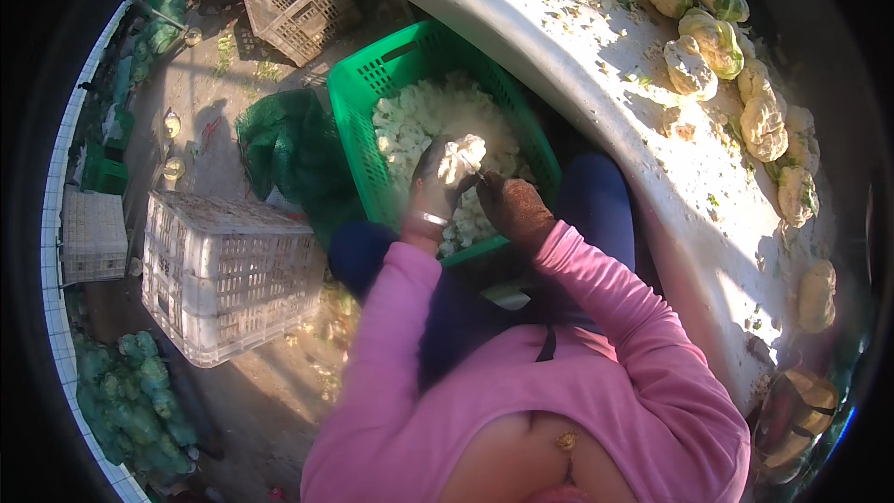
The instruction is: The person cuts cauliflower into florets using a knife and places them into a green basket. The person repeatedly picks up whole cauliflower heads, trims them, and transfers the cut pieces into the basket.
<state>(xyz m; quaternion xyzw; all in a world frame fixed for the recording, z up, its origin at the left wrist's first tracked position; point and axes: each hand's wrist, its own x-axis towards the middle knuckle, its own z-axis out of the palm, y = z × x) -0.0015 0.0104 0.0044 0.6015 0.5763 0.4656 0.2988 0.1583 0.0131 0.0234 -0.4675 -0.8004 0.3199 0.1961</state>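
Note:
In the head view my left hand (433, 171), in a dirty glove, holds a piece of cauliflower (462, 156) over a green plastic basket (347, 101). My right hand (515, 208), in a brown glove, is closed close beside it. From its fingers a thin knife blade (469, 163) reaches to the cauliflower; the handle is hidden in the fist. White cauliflower florets (408, 119) fill much of the basket below. The basket stands in front of my knees, partly covered by my hands and forearms.
Whole cauliflower heads (711, 45) line the far side of a white table (559, 63) littered with trimmings on my right. A white crate (230, 272), green mesh netting (290, 143) and a dirty crate (297, 7) are on the left. Filled net bags (136, 398) lie at lower left.

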